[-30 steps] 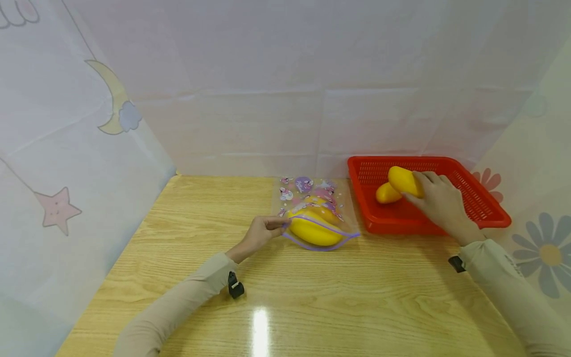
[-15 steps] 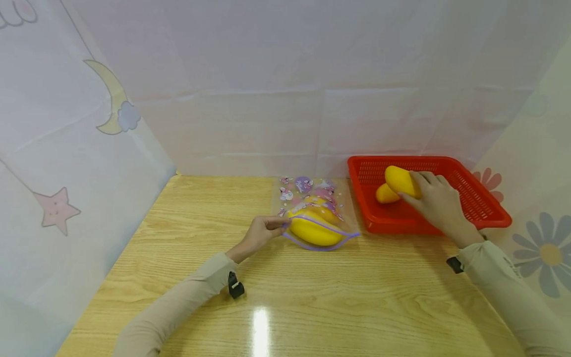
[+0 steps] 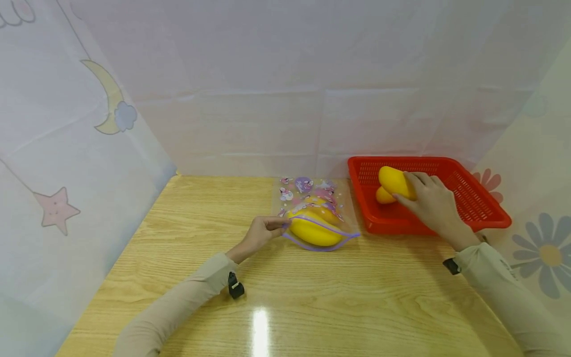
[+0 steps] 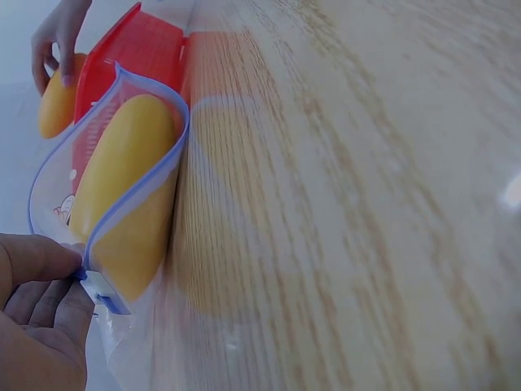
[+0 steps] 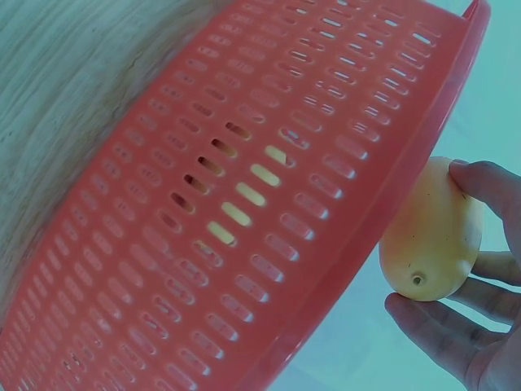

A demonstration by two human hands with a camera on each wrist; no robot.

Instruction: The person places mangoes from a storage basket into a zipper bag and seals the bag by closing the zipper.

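My left hand [image 3: 260, 236] pinches the left corner of a clear zip bag [image 3: 352, 234] with a purple-edged mouth and butterfly prints. The bag lies on the table with its mouth gaping toward me. Inside it rest yellow mangoes, one [image 3: 314, 233] right at the mouth and more behind it, partly hidden by the prints. My right hand [image 3: 433, 204] grips another mango [image 3: 394, 182] over the red basket [image 3: 401, 228]. In the right wrist view that mango [image 5: 431, 236] shows beyond the basket's rim, thumb and fingers around it. A further mango [image 3: 383, 196] sits in the basket below, partly covered.
The basket stands at the back right of the wooden table [image 3: 214, 317], close beside the bag. A pale printed cloth [image 3: 250, 124] hangs behind the table, with similar cloth on both sides.
My right hand has moved slightly left with the mango, still over the basket. The left hand and the bag have stayed in place.
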